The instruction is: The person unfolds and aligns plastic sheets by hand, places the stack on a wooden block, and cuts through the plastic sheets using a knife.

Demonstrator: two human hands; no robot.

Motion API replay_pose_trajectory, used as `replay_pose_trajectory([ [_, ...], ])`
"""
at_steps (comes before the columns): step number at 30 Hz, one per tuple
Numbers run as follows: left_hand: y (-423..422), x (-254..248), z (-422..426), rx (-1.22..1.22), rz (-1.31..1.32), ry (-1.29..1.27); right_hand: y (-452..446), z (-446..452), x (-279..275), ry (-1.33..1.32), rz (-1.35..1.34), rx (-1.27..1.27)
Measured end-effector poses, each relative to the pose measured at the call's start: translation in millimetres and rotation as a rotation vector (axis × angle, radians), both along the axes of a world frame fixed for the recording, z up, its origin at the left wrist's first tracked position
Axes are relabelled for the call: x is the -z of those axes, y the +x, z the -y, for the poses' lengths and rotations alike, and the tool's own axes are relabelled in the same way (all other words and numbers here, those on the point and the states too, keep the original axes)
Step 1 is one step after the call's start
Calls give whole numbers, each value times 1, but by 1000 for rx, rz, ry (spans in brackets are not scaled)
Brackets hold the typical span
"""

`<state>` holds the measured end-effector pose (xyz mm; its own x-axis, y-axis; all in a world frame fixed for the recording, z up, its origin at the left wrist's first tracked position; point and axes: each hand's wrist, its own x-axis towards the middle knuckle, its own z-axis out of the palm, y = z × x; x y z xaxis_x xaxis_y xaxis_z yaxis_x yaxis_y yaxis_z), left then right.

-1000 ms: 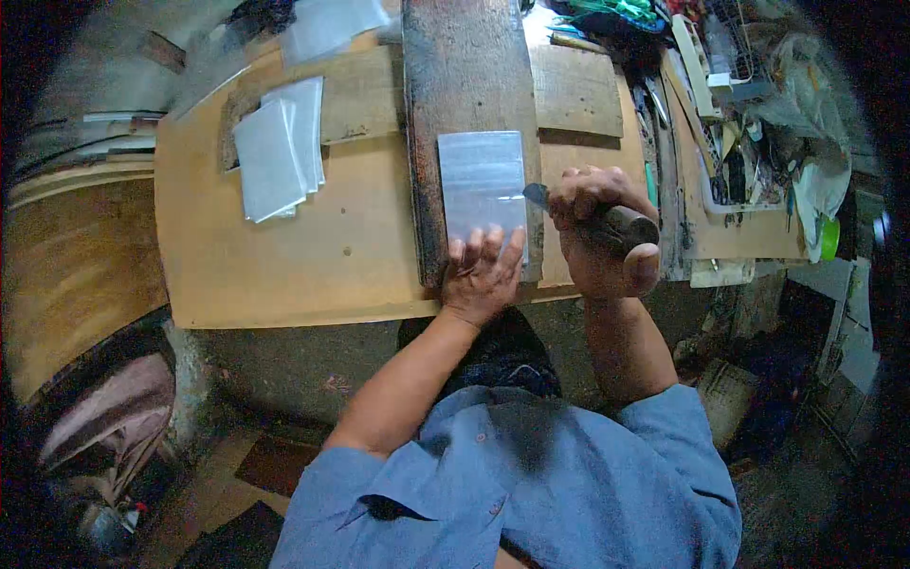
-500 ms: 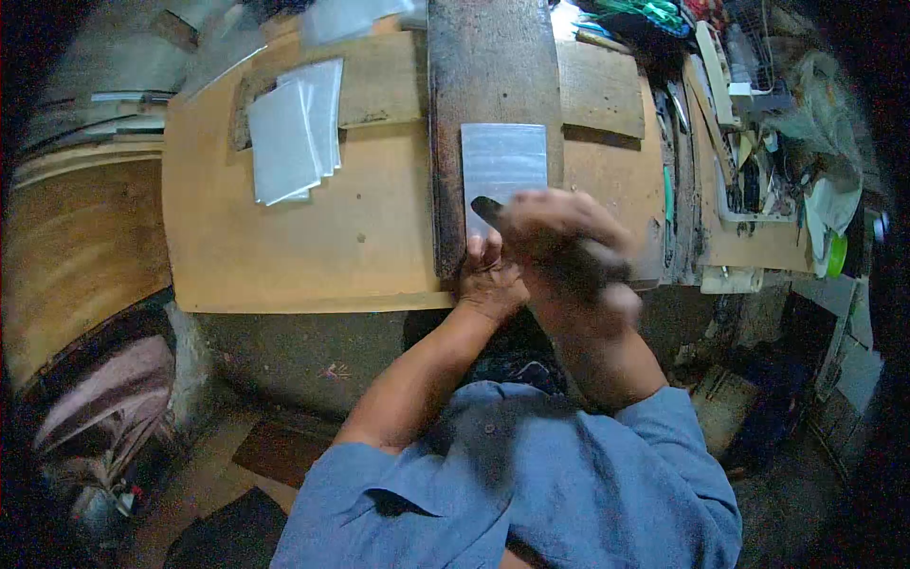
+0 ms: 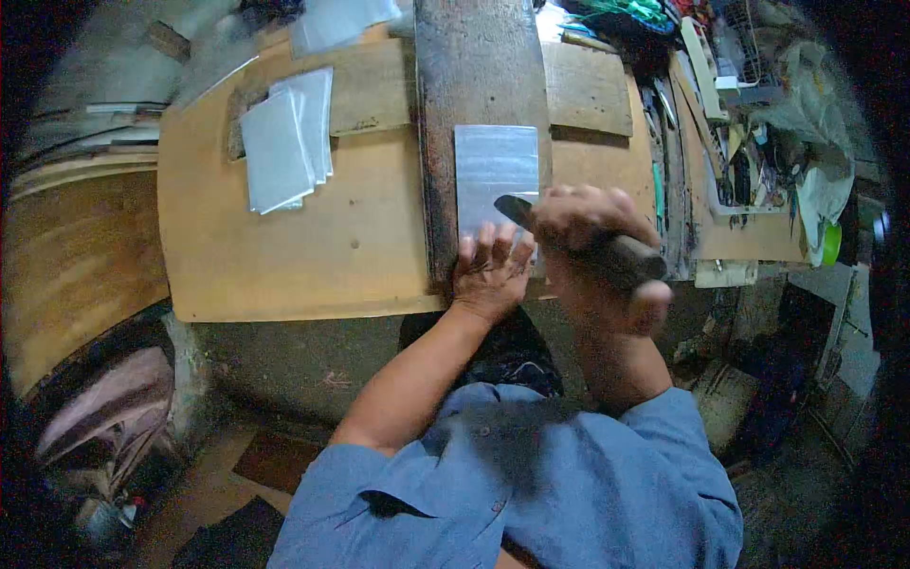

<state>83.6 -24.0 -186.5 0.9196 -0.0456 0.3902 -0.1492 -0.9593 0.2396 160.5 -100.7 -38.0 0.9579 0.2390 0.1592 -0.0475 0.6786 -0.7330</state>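
A clear, pale rectangular sheet [image 3: 497,171] lies on the dark wooden plank [image 3: 483,71]. My left hand [image 3: 493,275] rests with spread fingers on the sheet's near end, pressing nothing between the fingers. My right hand [image 3: 599,237] is wrapped round a tool [image 3: 517,211] with a dark, rounded blade and a thick dark handle. The blade is over the sheet's right side, just above my left fingertips; whether it touches the sheet I cannot tell. Left of the plank is a fanned stack of similar sheets [image 3: 277,152].
The plank lies across a light wooden table [image 3: 284,275] and over a flat board [image 3: 374,85]. More clear sheets [image 3: 341,24] lie at the back. To the right stand a tray of tools [image 3: 749,204], a power strip [image 3: 701,71] and plastic bags [image 3: 820,190].
My right hand with the tool first swept left over the sheet and my left hand, then moved back right. My left hand stays on the sheet. The whole view has shifted slightly.
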Motion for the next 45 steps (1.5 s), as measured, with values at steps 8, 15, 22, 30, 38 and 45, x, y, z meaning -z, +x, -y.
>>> replay_pose_trajectory([
  [8,3,-1,-1,20,-71,17,5,13,9,17,58,123],
  [15,8,-9,-1,-4,72,62,6,29,-1,-54,114,111],
  [22,-5,-11,-3,44,-25,54,4,28,17,-172,125,164],
  [30,-44,-24,-5,139,-425,-143,-4,32,10,-149,144,124],
  [38,-51,-6,-6,148,-431,-32,-20,2,3,-173,191,57],
  [45,-48,-10,-6,136,-471,-51,-6,-15,27,-27,150,-59],
])
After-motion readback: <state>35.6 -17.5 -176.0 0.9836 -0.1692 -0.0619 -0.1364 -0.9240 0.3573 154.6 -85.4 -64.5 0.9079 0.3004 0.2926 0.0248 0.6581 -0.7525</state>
